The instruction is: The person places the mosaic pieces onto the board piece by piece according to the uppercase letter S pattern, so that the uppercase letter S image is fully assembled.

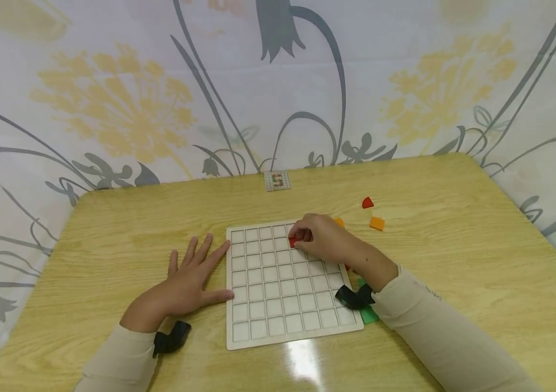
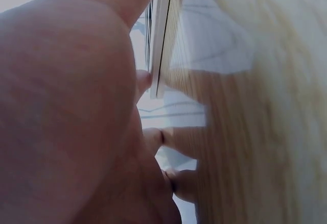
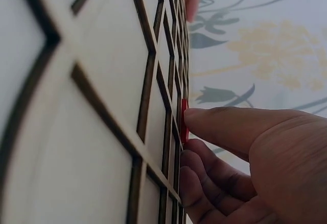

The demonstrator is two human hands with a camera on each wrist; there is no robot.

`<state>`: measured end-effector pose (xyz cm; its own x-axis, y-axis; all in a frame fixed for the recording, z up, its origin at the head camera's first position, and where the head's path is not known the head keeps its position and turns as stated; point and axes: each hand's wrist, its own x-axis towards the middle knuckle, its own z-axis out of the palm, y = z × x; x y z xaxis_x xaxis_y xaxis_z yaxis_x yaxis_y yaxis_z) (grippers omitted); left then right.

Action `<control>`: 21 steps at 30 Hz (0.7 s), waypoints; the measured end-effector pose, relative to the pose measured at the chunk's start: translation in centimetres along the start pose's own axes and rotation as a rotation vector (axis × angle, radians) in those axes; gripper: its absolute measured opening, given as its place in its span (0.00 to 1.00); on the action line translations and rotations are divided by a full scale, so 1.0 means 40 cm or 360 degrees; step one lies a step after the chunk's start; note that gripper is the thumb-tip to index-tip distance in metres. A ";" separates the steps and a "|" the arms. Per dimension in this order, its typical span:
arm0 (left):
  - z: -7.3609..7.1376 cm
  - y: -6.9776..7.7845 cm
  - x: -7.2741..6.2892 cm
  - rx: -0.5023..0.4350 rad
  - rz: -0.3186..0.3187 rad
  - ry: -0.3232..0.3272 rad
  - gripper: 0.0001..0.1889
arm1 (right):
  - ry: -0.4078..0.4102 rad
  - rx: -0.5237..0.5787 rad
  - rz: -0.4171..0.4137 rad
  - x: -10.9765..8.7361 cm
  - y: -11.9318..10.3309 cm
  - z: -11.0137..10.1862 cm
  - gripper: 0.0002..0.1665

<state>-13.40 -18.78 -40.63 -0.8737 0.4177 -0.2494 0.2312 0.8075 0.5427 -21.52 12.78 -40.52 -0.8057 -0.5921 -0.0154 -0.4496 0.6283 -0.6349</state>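
Note:
A pale grid board (image 1: 258, 311) of square recessed cells lies on the wooden table. My right hand (image 1: 325, 239) is over its far right part, thumb and fingertips pinching a small red tile (image 1: 293, 243) at one of the cells. In the right wrist view the thumb presses on the red tile (image 3: 184, 119) while the other fingers curl beside it, close to the grid. My left hand (image 1: 184, 286) rests flat on the table with fingers spread. Its thumb and index fingertip touch the board's left edge.
A small card with a coloured grid pattern (image 1: 278, 181) lies behind the board. To the right are a red rounded piece (image 1: 367, 203), an orange tile (image 1: 377, 224) and green pieces (image 1: 370, 315), partly under the right wrist. A flower-patterned cloth (image 1: 238, 81) hangs behind the table.

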 end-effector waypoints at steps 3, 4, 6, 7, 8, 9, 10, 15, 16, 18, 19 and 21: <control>0.000 0.000 0.001 0.0002 0.0005 0.0008 0.51 | -0.0005 -0.0004 -0.0001 -0.001 -0.001 -0.002 0.09; 0.000 0.000 0.001 0.0003 0.0005 0.0007 0.52 | -0.0013 -0.0002 0.0003 -0.001 -0.002 -0.003 0.09; 0.000 0.000 0.000 0.0001 0.0003 -0.0001 0.52 | -0.0034 0.0013 0.0011 -0.002 -0.006 -0.006 0.08; 0.000 0.000 0.001 0.0001 0.0003 -0.0005 0.52 | -0.0038 0.0016 0.0007 -0.003 -0.007 -0.009 0.08; 0.000 0.000 0.001 0.0007 0.0000 -0.0010 0.52 | -0.0033 0.0019 0.0010 -0.005 -0.010 -0.013 0.08; 0.001 0.000 0.002 0.0013 0.0000 -0.0014 0.52 | -0.0024 0.0016 0.0011 -0.007 -0.014 -0.019 0.08; 0.000 0.000 0.003 0.0011 0.0003 -0.0015 0.52 | -0.0010 0.0012 0.0012 -0.010 -0.018 -0.025 0.09; 0.000 0.000 0.006 0.0004 0.0017 -0.0019 0.51 | 0.0148 -0.0016 -0.0009 -0.036 -0.035 -0.061 0.11; 0.001 0.000 0.007 0.0005 0.0014 -0.0022 0.51 | 0.0182 -0.0020 -0.0017 -0.042 -0.037 -0.067 0.11; 0.002 -0.001 0.006 0.0014 -0.0003 -0.0032 0.51 | 0.0248 -0.0026 -0.0042 -0.054 -0.038 -0.077 0.10; 0.002 -0.001 0.006 0.0020 -0.0011 -0.0035 0.50 | 0.0281 -0.0034 -0.0060 -0.059 -0.038 -0.082 0.10; 0.002 0.000 0.004 0.0017 -0.0013 -0.0026 0.50 | 0.0348 -0.0048 -0.0094 -0.070 -0.036 -0.091 0.10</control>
<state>-13.52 -18.68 -40.72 -0.8686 0.4175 -0.2668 0.2286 0.8154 0.5319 -20.04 15.37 -36.76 -0.8406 -0.5068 0.1909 -0.5070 0.6125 -0.6064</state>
